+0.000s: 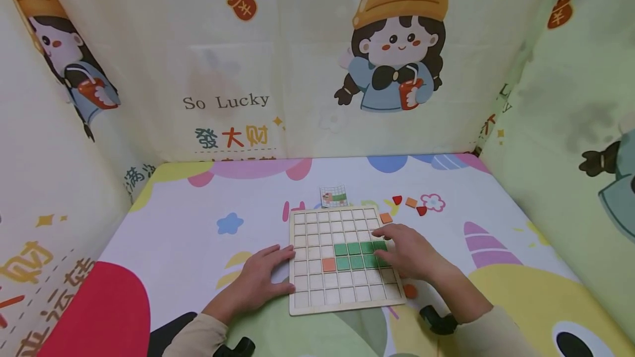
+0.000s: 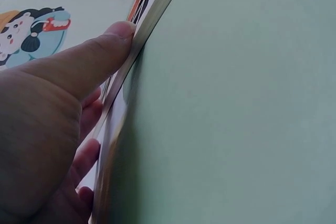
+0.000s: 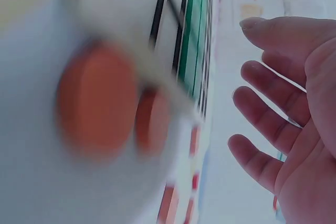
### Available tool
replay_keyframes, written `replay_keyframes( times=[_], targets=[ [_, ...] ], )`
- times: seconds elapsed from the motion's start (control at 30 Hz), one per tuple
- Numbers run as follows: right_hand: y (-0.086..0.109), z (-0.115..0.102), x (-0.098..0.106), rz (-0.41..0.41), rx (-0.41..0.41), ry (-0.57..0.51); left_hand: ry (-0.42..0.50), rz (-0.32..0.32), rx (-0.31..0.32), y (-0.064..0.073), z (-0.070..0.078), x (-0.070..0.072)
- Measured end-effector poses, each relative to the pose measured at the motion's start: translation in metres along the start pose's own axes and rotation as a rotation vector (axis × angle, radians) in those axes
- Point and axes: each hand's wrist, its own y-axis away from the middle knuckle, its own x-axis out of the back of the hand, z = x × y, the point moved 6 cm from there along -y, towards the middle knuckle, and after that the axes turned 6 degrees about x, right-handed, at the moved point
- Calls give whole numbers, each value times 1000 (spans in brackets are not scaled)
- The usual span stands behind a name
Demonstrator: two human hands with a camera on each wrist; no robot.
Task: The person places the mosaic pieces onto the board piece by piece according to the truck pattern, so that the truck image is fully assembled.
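Note:
A square wooden grid board [image 1: 315,297] lies on the table, with two rows of green tiles [image 1: 354,248] in its middle and right cells. One orange-pink tile [image 1: 329,265] sits left of the lower green row. My left hand [image 1: 260,280] rests against the board's left edge, thumb and fingers touching it; the thumb [image 2: 94,56] presses that edge in the left wrist view. Over the board's right side is my right hand [image 1: 412,249], its fingers relaxed and apart near the end green tiles. In the right wrist view nothing shows between those fingers [image 3: 257,156].
A small picture card [image 1: 333,196] stands behind the board. Red pieces [image 1: 421,211] and orange squares [image 1: 411,202] lie at the back right. Round orange pieces [image 3: 97,103] lie by the board's right edge. Patterned cloth walls [image 1: 297,70] enclose the table.

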Motion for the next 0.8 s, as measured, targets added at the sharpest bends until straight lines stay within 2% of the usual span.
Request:
replay_keyframes(
  times=[0.17, 0.37, 0.57, 0.8],
  targets=[
    [13, 30, 11, 26, -78, 0, -3, 4, -8, 0, 1, 1],
    [23, 58, 18, 16, -145, 27, 3, -5, 8, 0, 0, 0],
    [29, 71, 17, -11, -164, 62, 4, -5, 10, 0, 1, 1],
    [30, 78, 15, -30, -179, 42, 3, -3, 6, 1, 3, 2]
  ],
)
